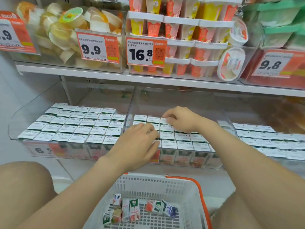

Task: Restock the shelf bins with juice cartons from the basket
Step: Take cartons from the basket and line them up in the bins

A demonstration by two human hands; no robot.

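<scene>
Small juice cartons (183,136) stand in tight rows in the middle clear bin (230,128) on the lower shelf. My left hand (140,141) lies flat on the front-left cartons of that bin, fingers spread. Farther back, my right hand (179,119) has its fingertips pinched on the top of a carton in the back row (164,121). The left bin (11,128) is packed with cartons (74,124). At the bottom, the white basket (158,184) with an orange handle (200,194) holds several loose cartons (134,210) lying on its floor.
A third bin of cartons (270,139) sits to the right. The upper shelf (115,76) carries bins of jelly cups (66,35) and pudding cups (186,47) with price tags 9.9, 16.8 and 9.8. My knees (24,187) flank the basket.
</scene>
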